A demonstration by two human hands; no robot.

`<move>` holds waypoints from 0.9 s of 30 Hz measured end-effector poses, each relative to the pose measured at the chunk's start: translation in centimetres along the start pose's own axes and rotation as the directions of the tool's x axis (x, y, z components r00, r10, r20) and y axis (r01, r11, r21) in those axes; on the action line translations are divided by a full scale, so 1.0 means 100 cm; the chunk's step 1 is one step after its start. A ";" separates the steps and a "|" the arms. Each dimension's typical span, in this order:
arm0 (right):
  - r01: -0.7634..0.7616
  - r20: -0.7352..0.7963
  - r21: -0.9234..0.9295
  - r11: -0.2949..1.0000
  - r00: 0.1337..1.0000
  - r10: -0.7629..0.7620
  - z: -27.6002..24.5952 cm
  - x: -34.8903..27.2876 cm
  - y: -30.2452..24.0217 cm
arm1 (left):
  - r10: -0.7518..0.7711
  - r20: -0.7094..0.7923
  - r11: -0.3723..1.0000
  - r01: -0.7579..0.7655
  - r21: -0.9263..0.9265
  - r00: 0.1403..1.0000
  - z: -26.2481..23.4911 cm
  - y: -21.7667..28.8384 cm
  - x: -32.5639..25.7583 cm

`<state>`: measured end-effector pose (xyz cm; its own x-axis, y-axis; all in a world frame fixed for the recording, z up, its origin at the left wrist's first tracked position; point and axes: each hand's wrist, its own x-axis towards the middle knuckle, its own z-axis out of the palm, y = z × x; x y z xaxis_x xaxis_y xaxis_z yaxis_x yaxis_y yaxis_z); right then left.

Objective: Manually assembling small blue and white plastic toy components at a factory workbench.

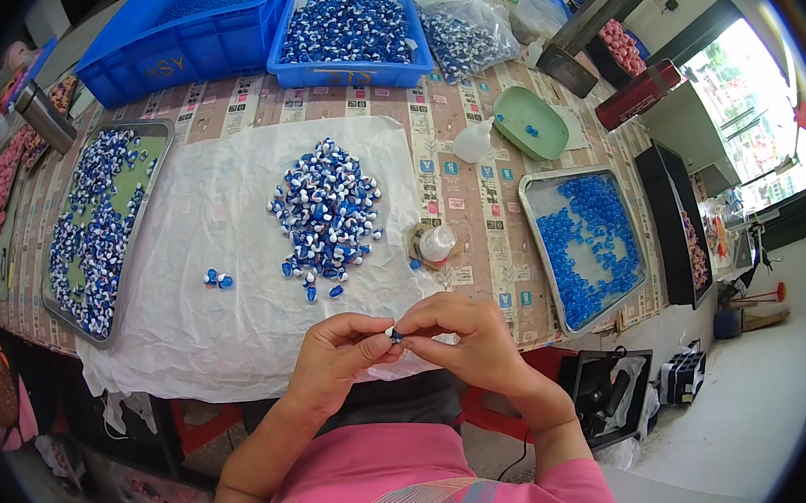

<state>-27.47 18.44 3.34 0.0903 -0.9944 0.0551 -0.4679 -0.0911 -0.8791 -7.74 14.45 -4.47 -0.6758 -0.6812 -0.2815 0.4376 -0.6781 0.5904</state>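
My left hand (332, 361) and my right hand (464, 338) meet over the near edge of the table. Between their fingertips they pinch one small blue-and-white plastic piece (394, 335), partly covered by the fingers. Beyond my hands, a heap of similar blue-and-white pieces (326, 211) lies on a white paper sheet (201, 331). A few pieces (219, 279) lie apart to its left. Close to my right hand stands a small clear container (437, 243) on a brownish base. Further right, a metal tray (570, 330) holds translucent blue pieces (582, 255).
At left lies a metal tray (150, 187) of blue-and-white pieces. Blue bins (350, 75) and a filled plastic bag (465, 36) line the back. A green dish (533, 125), a white squeeze bottle (472, 141), a dark red flask (638, 93) and a black tray (671, 224) stand right.
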 end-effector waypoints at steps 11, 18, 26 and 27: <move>-0.190 0.030 0.228 0.955 0.982 0.189 0.001 -0.005 -0.006 | -0.047 0.009 0.996 0.047 -0.073 0.999 0.003 0.002 0.001; -0.032 0.058 0.050 0.998 0.998 0.029 -0.006 -0.001 -0.004 | -0.083 0.007 0.996 0.083 -0.040 0.997 0.002 0.004 0.001; 0.075 0.015 0.028 0.997 0.997 -0.075 -0.003 0.001 0.003 | -0.081 0.010 0.997 0.081 -0.018 0.997 0.001 0.004 0.001; 0.075 0.011 0.026 0.997 0.997 -0.075 -0.003 0.001 0.004 | -0.080 0.010 0.997 0.081 -0.018 0.997 0.001 0.005 0.001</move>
<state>-27.91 18.24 3.13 0.1351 -0.9841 0.1154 -0.4367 -0.1637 -0.8846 -7.69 14.09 -4.16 -0.7144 -0.6218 -0.3208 0.3923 -0.7356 0.5522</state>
